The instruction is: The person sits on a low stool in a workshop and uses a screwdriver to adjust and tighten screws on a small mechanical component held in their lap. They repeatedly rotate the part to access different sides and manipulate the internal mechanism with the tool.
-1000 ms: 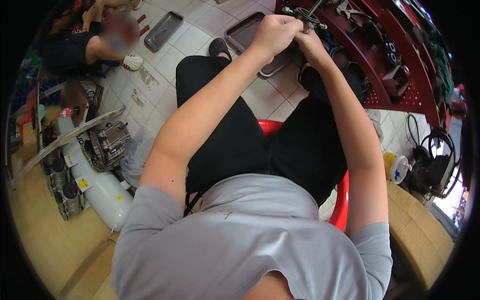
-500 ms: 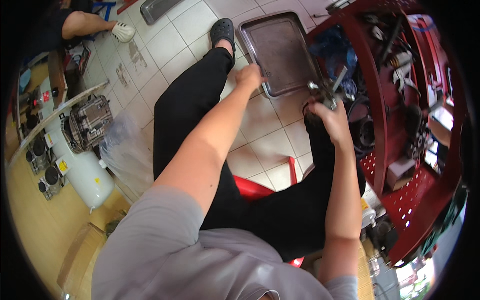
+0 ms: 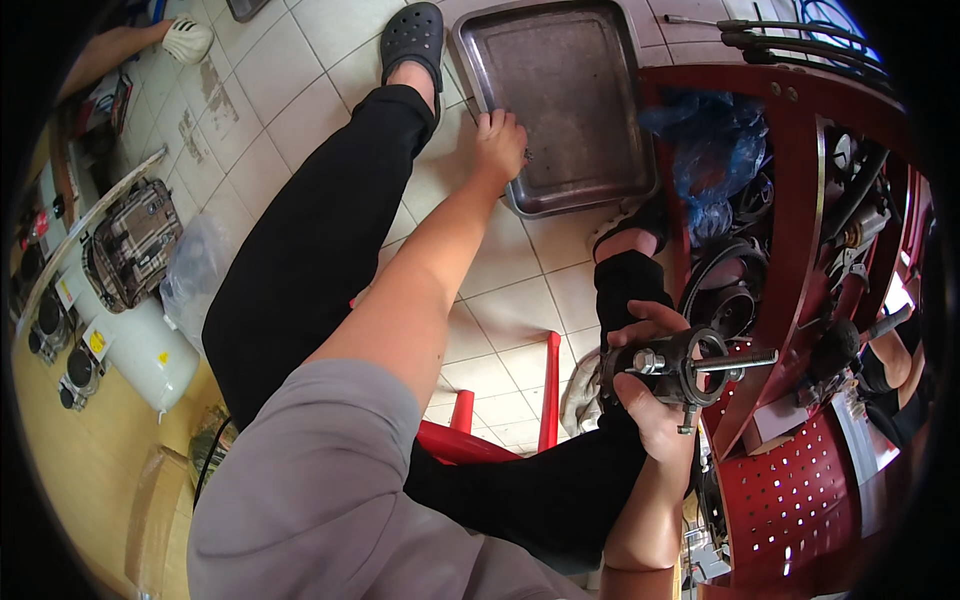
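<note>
My right hand [image 3: 650, 400] grips a dark metal ring-shaped fixture [image 3: 680, 362] over my right knee, thumb on the near side and fingers round the far side. A long threaded bolt [image 3: 745, 361] runs across the ring and sticks out to the right, and smaller bolts stand out from the rim. My left hand [image 3: 500, 148] is at the left edge of a shallow metal tray [image 3: 575, 195], its fingers curled in. A few small dark bits show in the tray beside its fingertips; what the fingers hold, if anything, is hidden.
To the right stands a red metal rack [image 3: 780, 270] full of tools and parts, with a blue plastic bag [image 3: 715, 150] at its side. A red stool [image 3: 465, 440] is beneath me. At left are a white tank [image 3: 150, 350] and a clear bag [image 3: 195, 265]. Another person's foot [image 3: 187, 40] shows far left.
The view has shifted. My right hand has drawn the fixture away from the tray's near right corner, back toward me. My left hand stays by the tray's left edge.
</note>
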Action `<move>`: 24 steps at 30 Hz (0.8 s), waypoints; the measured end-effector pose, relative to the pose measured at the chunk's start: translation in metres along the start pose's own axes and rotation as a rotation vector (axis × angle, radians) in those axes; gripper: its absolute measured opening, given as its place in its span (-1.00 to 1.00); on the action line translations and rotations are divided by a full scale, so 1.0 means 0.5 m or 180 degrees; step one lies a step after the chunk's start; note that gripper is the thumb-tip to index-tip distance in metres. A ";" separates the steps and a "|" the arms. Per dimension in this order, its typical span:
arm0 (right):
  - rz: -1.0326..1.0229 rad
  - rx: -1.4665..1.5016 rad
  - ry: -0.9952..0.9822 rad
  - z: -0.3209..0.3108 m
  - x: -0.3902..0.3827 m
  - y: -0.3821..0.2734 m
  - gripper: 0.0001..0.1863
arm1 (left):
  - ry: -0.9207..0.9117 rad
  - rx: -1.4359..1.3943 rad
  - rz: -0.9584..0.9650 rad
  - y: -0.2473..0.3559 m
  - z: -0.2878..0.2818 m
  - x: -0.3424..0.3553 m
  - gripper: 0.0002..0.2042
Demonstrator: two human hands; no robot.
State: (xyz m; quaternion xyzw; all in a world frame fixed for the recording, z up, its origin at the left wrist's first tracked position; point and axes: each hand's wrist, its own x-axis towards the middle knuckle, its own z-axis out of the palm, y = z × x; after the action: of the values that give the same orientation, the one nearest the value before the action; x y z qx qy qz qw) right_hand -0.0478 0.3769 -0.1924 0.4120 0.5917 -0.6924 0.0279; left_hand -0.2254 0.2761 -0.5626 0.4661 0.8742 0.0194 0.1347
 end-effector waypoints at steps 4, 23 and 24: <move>0.0190 0.0239 0.0032 -0.007 -0.005 0.011 -0.40 | -0.0362 -0.0168 0.0062 -0.006 -0.037 0.010 -0.65; 0.0228 0.0185 -0.0034 -0.014 -0.020 0.003 -0.26 | -0.0781 -0.0164 0.1039 -0.016 0.028 0.021 -0.89; 0.0320 0.0259 0.0006 -0.009 -0.020 -0.001 -0.26 | -0.0796 -0.0159 0.1099 -0.017 0.028 0.022 -0.89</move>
State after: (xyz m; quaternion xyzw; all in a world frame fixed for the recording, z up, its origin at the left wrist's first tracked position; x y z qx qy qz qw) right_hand -0.0389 0.3765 -0.1857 0.4426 0.5418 -0.7131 0.0452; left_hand -0.2346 0.2791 -0.5801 0.6042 0.7571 0.0058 0.2484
